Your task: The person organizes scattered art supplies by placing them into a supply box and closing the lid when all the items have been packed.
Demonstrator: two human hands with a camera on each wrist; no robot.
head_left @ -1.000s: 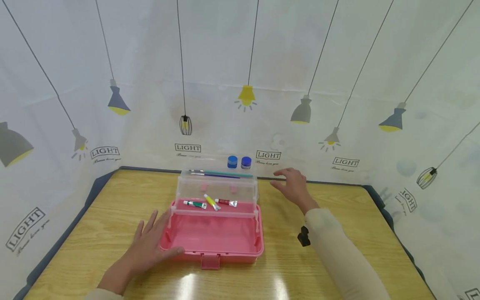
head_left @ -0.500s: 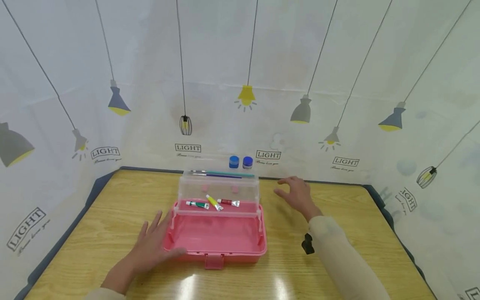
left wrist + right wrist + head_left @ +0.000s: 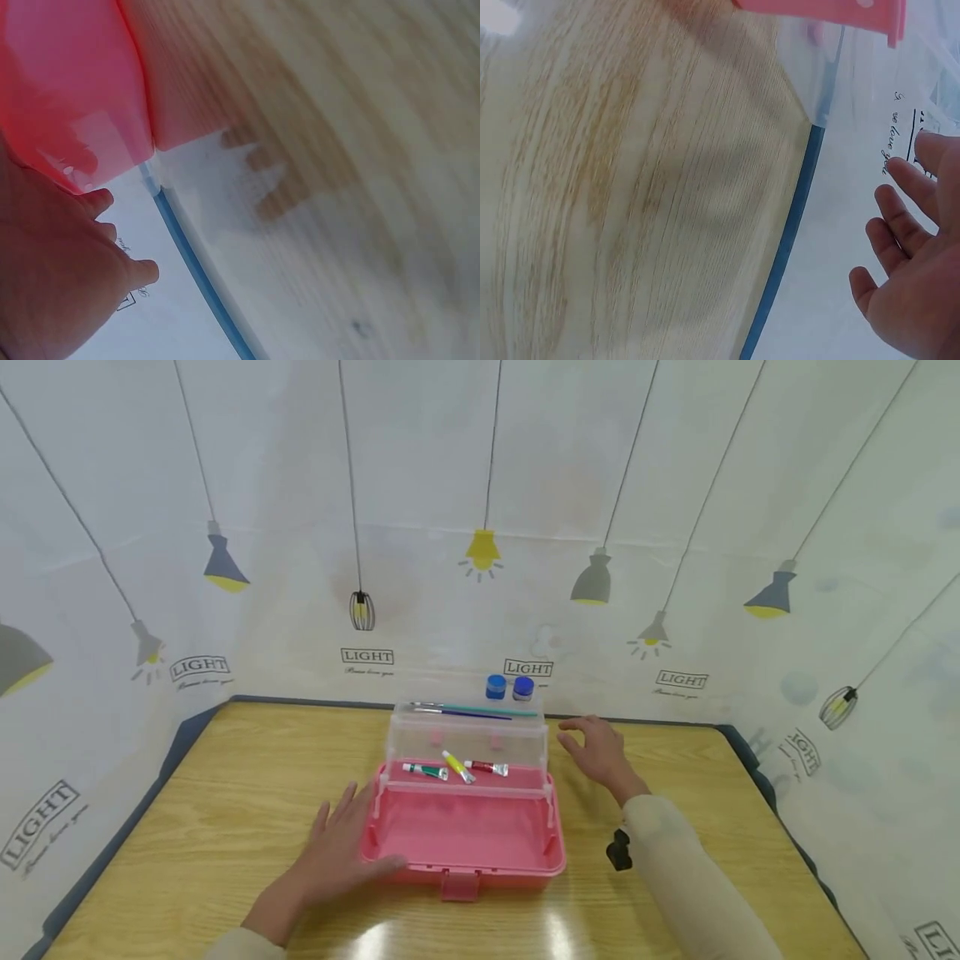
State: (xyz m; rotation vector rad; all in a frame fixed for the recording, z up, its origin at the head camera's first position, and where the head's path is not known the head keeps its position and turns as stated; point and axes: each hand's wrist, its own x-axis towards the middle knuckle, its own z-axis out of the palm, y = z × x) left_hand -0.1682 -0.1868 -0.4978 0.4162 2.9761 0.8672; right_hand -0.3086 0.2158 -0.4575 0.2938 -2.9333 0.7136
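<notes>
A pink plastic box (image 3: pixel 465 831) stands on the table with its clear lid raised at the back. My left hand (image 3: pixel 337 847) lies against the box's left side, fingers straight and thumb over the front left corner; the left wrist view shows its fingers along the pink wall. My right hand (image 3: pixel 596 750) hovers right of the raised clear trays, fingers loosely bent and holding nothing. On a clear tray lie a green paint tube (image 3: pixel 425 771), a yellow paint tube (image 3: pixel 458 767) and a red paint tube (image 3: pixel 486 767). Behind them rest a teal paintbrush (image 3: pixel 487 711) and a dark blue paintbrush (image 3: pixel 476 714).
Two blue paint jars, a lighter jar (image 3: pixel 496 687) and a darker jar (image 3: pixel 522 687), are at the top right of the lid. The wooden table (image 3: pixel 247 777) ends at a backdrop (image 3: pixel 420 610) printed with lamps. A front latch (image 3: pixel 460 886) hangs down from the box.
The box with its tubes, brushes and jars has slid to the right, my left hand moving along with it. The gap to my right hand has narrowed. The view has turned slightly.
</notes>
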